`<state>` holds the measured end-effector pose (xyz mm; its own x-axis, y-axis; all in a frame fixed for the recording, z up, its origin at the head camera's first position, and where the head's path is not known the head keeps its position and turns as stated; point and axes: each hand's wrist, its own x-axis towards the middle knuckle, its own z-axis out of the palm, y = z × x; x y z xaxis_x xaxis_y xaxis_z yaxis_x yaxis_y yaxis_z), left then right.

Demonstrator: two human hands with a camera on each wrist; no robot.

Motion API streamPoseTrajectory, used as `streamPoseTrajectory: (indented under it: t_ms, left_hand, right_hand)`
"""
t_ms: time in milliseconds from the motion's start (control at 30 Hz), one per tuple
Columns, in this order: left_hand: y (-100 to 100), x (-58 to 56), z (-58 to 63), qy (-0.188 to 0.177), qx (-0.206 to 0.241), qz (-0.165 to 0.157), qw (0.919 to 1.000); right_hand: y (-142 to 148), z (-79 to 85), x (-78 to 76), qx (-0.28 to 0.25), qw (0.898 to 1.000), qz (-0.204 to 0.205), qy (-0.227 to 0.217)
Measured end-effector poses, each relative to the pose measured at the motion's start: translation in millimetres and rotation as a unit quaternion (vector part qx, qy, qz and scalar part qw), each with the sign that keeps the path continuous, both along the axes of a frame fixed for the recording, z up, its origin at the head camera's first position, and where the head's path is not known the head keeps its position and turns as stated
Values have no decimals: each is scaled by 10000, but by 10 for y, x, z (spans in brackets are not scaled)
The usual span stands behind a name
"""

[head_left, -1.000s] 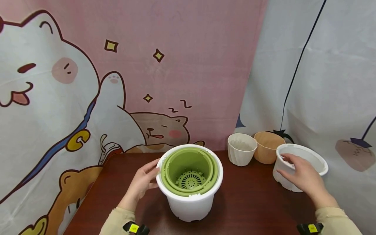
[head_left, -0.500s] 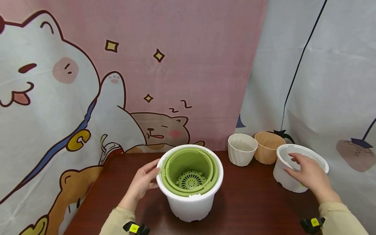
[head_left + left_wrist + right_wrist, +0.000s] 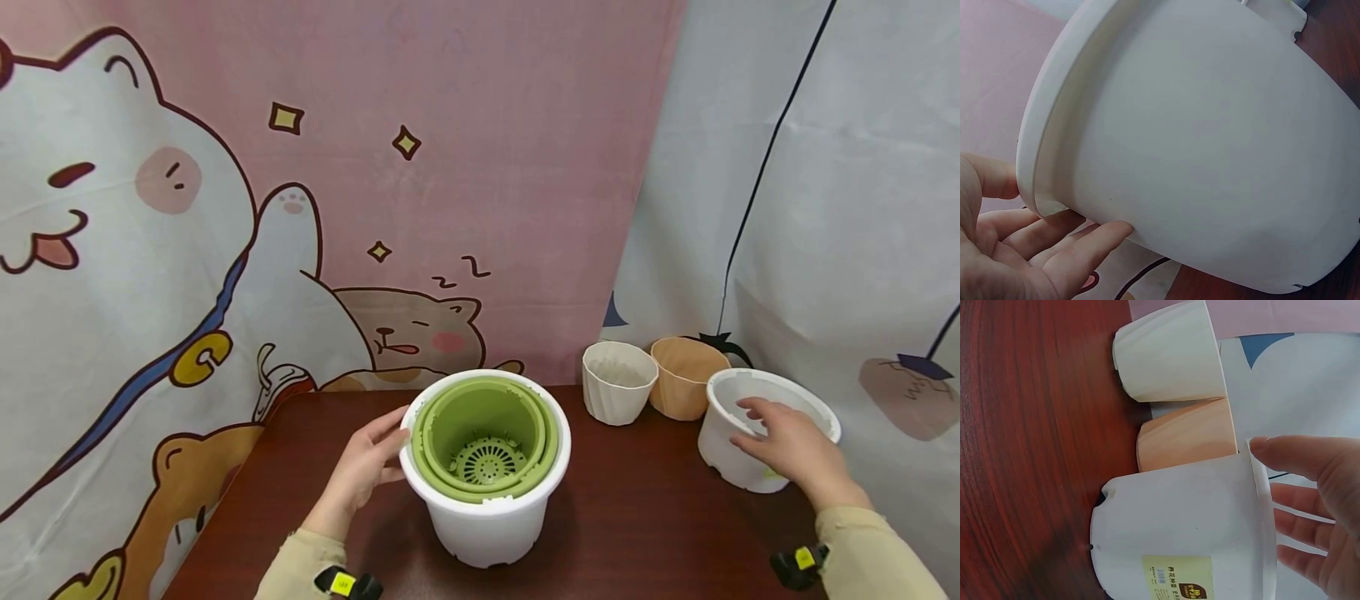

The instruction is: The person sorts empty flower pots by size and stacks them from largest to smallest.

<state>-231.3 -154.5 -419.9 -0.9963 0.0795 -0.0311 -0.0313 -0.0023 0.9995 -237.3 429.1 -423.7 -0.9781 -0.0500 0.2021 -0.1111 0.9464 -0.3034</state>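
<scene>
My left hand (image 3: 358, 473) grips the rim of a white flower pot (image 3: 487, 529) at mid-table. Its thumb lies at the rim and its fingers reach along the outer wall, as the left wrist view shows. Nested inside that pot are green plastic inner pots (image 3: 480, 412), the innermost with a slotted bottom. At the right, my right hand (image 3: 802, 454) hovers with loosely bent fingers over a second white flower pot (image 3: 723, 442). In the right wrist view, the thumb is right at this pot's rim and the other fingers extend past the mouth. A yellow label (image 3: 1179, 577) marks its side.
Behind the second pot, a small cream pot (image 3: 615, 392) and a peach pot (image 3: 682, 392) stand side by side near the back edge. Dark red wood forms the tabletop (image 3: 630, 508). A cartoon-printed cloth (image 3: 487, 183) hangs behind the table.
My right hand has shifted slightly to the right over the second white pot, most of it in the first half second. My left hand and its pot have stayed in place.
</scene>
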Motion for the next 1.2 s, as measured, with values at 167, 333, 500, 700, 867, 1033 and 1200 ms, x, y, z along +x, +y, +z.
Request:
streamPoseTrajectory:
  t_ms: [167, 333, 500, 700, 867, 1033, 1200]
  left_hand:
    - [-2, -1, -6, 4, 2, 8, 10000]
    - [-3, -1, -6, 14, 4, 1, 10000]
    - [-2, -2, -6, 3, 21, -4, 10000]
    - [-4, -4, -8, 1, 35, -27, 10000]
    - [-8, -2, -8, 5, 43, -45, 10000]
    - [-6, 3, -5, 7, 25, -28, 10000]
    - [-2, 4, 1, -9, 14, -28, 10000]
  right_hand:
    - [15, 10, -27, -10, 9996, -28, -298]
    - [31, 30, -53, 3, 9989, 11, -460]
    - [54, 19, -63, 77, 9986, 152, -505]
    - [76, -11, -55, 413, 9981, 263, -377]
    - [63, -18, -53, 753, 9963, 244, -329]
    - [48, -16, -49, 998, 9943, 169, -347]
    - [37, -7, -49, 1088, 9933, 73, -376]
